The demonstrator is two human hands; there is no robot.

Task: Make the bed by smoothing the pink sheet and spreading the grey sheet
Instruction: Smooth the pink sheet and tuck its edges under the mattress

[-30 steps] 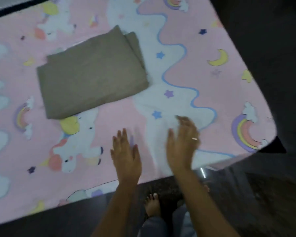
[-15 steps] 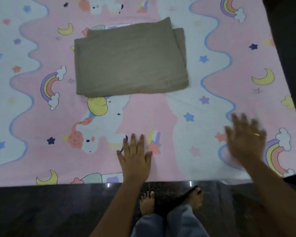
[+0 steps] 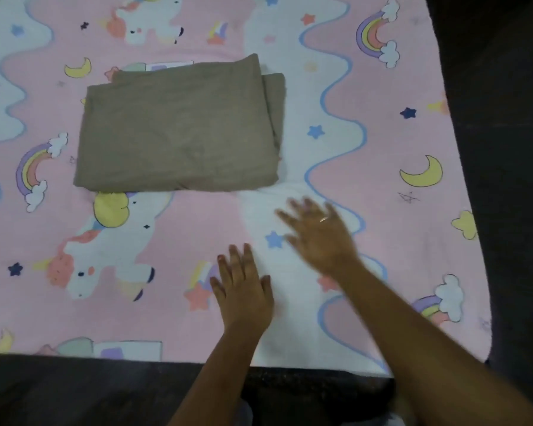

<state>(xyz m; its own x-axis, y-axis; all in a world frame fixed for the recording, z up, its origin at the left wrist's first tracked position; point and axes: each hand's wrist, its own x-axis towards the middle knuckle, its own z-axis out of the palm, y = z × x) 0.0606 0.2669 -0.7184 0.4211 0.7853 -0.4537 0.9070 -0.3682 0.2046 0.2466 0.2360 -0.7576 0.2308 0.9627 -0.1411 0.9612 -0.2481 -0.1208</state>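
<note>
Left hand (image 3: 243, 290) and blurred right hand (image 3: 317, 235) lie open, grasping nothing, on the soft pink unicorn-print sheet (image 3: 197, 216) by the bed's (image 3: 74, 352) near edge. The folded grey cloth sheet (image 3: 179, 130) looks light and limp; pinch its layered right edge.

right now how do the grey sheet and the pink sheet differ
The grey sheet is folded into a rectangle; the pink sheet lies spread flat. The grey sheet is plain; the pink sheet is printed with unicorns, rainbows, moons and stars. The grey sheet is the smaller patch, resting on the pink sheet. Both are cloth.
</note>
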